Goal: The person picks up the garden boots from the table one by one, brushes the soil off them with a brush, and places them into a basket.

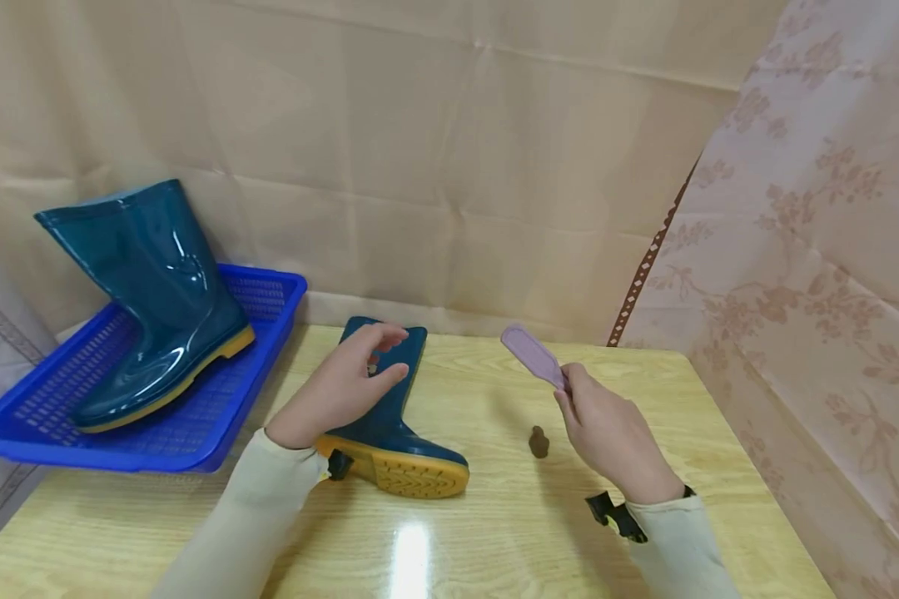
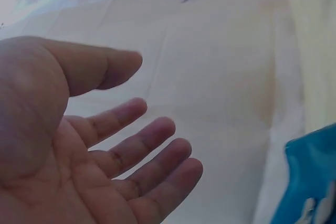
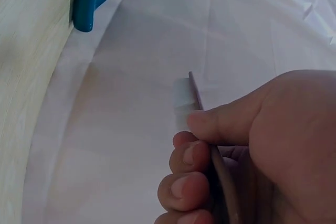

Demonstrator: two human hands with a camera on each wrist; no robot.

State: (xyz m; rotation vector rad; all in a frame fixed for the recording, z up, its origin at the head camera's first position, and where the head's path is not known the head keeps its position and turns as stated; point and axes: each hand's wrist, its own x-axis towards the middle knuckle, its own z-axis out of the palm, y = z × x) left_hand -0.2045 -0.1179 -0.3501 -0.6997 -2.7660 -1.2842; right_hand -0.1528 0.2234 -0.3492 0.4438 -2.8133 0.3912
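Note:
A dark teal rubber boot (image 1: 419,453) with a yellow sole lies on its side on the table (image 1: 479,532). Above its shaft hovers my left hand (image 1: 337,387), fingers spread in a loose curve around nothing; the left wrist view shows the bare palm (image 2: 47,156). My right hand (image 1: 610,428) grips the handle of a purple brush (image 1: 532,356), raised over the table to the right of the boot. Pale bristles (image 3: 182,98) show on one side of the brush in the right wrist view. Beneath it, a small brown smear or lump (image 1: 538,442) is on the tabletop.
At the left stands a blue plastic basket (image 1: 217,441) holding a second teal boot (image 1: 165,283), its shaft leaning over the rim. A beige cloth (image 1: 419,166) hangs behind the table, and a flowered curtain (image 1: 831,249) borders the right side.

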